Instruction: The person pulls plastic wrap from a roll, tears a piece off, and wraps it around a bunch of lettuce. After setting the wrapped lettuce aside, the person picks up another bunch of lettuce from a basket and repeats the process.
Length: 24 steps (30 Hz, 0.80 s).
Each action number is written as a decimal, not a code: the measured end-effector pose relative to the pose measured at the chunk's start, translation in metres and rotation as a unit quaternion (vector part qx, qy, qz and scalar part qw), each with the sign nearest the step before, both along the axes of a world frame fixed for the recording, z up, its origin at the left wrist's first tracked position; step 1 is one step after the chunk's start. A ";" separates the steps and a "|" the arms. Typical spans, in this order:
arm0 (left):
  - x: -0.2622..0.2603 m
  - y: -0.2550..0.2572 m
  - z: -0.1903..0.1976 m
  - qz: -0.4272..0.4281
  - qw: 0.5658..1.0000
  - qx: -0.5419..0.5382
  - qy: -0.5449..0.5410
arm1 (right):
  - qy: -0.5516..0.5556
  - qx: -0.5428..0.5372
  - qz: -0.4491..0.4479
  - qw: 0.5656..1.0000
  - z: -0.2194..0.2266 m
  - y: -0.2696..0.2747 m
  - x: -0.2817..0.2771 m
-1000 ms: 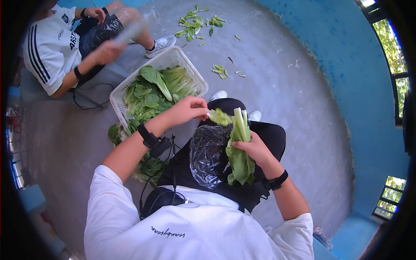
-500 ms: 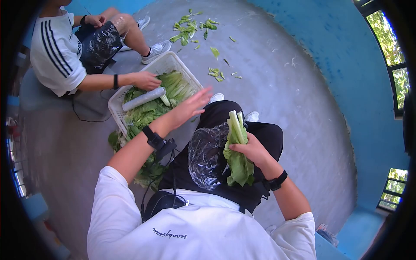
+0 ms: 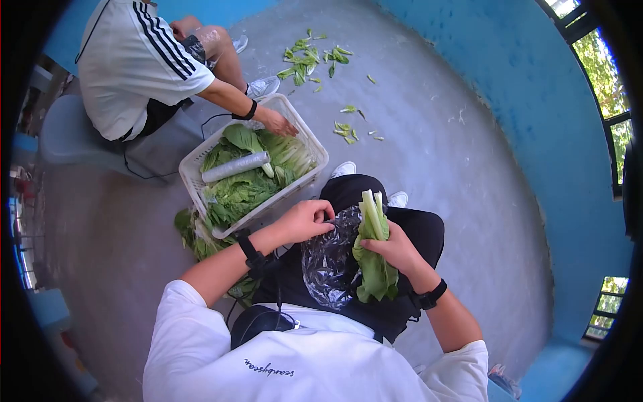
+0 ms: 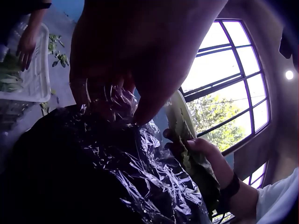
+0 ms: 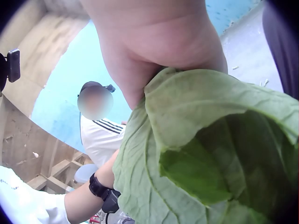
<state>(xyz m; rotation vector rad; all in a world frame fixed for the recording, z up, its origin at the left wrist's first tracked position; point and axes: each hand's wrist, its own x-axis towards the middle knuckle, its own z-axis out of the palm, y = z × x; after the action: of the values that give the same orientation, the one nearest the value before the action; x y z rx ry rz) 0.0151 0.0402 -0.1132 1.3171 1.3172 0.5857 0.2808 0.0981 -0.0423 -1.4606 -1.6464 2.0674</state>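
My right hand (image 3: 396,246) grips a bunch of leafy greens (image 3: 376,276) over my right thigh, pale stalks pointing away from me and leaves hanging toward my body. In the right wrist view the broad leaves (image 5: 187,102) fill the area below the hand. My left hand (image 3: 305,221) pinches the upper edge of a crumpled clear plastic sheet (image 3: 327,268) spread over my lap. The left wrist view shows the sheet (image 4: 154,172) bunched between thumb and fingers, some fingers hidden behind the hand.
A white plastic basket (image 3: 320,153) of greens stands left of my knees, a clear roll (image 3: 236,167) lying on top. Another person's hand (image 3: 278,123) reaches over its far side. More greens (image 3: 201,240) lie beside it. Leaf scraps (image 3: 301,63) litter the floor ahead.
My left hand let go of a leaf piece, swung forward open, then came back onto the plastic sheet. The other person put the roll in the basket. My right hand keeps the greens.
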 end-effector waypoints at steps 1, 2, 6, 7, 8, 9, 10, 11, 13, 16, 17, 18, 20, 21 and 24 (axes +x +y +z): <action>-0.001 0.000 -0.003 -0.008 1.000 -0.007 -0.008 | -0.002 0.000 -0.006 1.000 0.000 -0.001 0.000; -0.002 -0.001 -0.008 -0.017 1.000 -0.016 -0.016 | -0.005 -0.001 -0.013 1.000 -0.001 -0.001 0.000; -0.001 -0.006 -0.025 0.003 0.991 -0.047 -0.126 | 0.018 -0.019 -0.064 0.998 -0.002 -0.002 0.005; -0.002 -0.006 -0.015 0.003 0.989 -0.067 -0.133 | 0.018 -0.015 -0.071 0.997 -0.001 -0.001 0.007; -0.003 -0.007 -0.010 0.002 0.986 -0.087 -0.141 | 0.019 -0.012 -0.077 0.997 0.001 0.000 0.007; -0.004 -0.008 -0.014 0.012 0.982 -0.102 -0.161 | 0.012 -0.016 -0.085 0.996 0.005 0.000 0.007; -0.004 -0.009 -0.021 0.020 0.976 -0.118 -0.180 | 0.014 -0.014 -0.085 0.996 0.005 -0.001 0.008; -0.004 -0.009 -0.024 0.030 0.970 -0.133 -0.199 | 0.016 -0.014 -0.084 0.996 0.006 0.000 0.010; -0.007 -0.008 -0.028 0.014 0.968 -0.144 -0.203 | 0.017 -0.002 -0.067 0.998 0.005 -0.002 0.010; -0.007 -0.005 -0.022 0.010 0.966 -0.160 -0.203 | 0.019 0.017 -0.021 0.999 0.011 -0.004 0.004; -0.005 -0.004 -0.016 0.013 0.966 -0.166 -0.201 | 0.022 0.018 -0.008 1.000 0.015 -0.005 0.000; -0.004 -0.003 -0.010 0.016 0.961 -0.177 -0.212 | 0.026 0.019 0.006 0.999 0.018 -0.006 -0.003; -0.002 -0.002 0.002 0.019 0.952 -0.197 -0.235 | 0.019 0.026 0.030 0.999 0.017 -0.011 -0.015; -0.001 -0.001 0.007 0.025 0.951 -0.203 -0.233 | -0.002 0.041 0.052 0.998 0.014 -0.010 -0.019; 0.004 0.001 0.022 0.041 0.943 -0.227 -0.240 | -0.040 0.090 0.074 0.992 -0.001 -0.008 -0.027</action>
<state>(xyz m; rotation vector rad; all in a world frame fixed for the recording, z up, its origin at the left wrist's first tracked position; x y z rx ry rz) 0.0196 0.0412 -0.0915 0.6860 1.0199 0.5727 0.2536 0.0896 -0.0437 -1.4193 -1.9714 1.8925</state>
